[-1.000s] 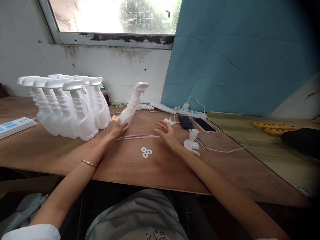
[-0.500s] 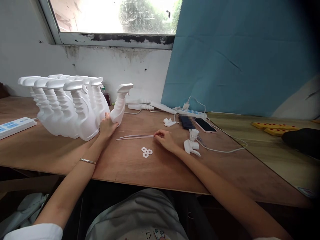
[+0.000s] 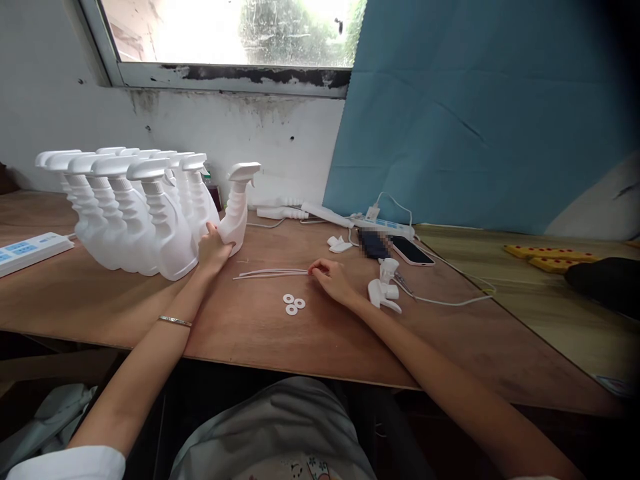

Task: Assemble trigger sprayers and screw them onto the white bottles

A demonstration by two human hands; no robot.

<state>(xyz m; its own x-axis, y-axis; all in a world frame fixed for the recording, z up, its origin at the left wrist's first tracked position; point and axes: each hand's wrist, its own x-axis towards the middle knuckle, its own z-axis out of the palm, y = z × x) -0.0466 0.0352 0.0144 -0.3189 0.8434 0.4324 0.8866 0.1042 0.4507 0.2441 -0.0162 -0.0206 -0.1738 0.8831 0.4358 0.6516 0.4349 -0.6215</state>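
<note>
My left hand (image 3: 215, 248) is closed round the lower part of a white spray bottle (image 3: 235, 217), fitted with a trigger head and standing beside a group of similar spray bottles (image 3: 167, 230). Thin white tubes (image 3: 273, 273) lie on the brown table, their right ends at the fingertips of my right hand (image 3: 330, 277). Those fingers are pinched on the tube ends. Three white ring washers (image 3: 291, 309) lie just in front of the tubes. To the right of my right hand are loose white trigger heads (image 3: 383, 292), with another white trigger part (image 3: 339, 245) farther back.
A phone (image 3: 413, 251) and a dark blurred item (image 3: 374, 244) lie at the back right. Behind them is a power strip (image 3: 390, 227) with cables, and white bottles (image 3: 283, 213) lie by the wall. Another power strip (image 3: 35, 252) sits at the left.
The spray bottle in my left hand has shifted slightly left and stands more upright, closer to the group. My right hand stays at the tube ends.
</note>
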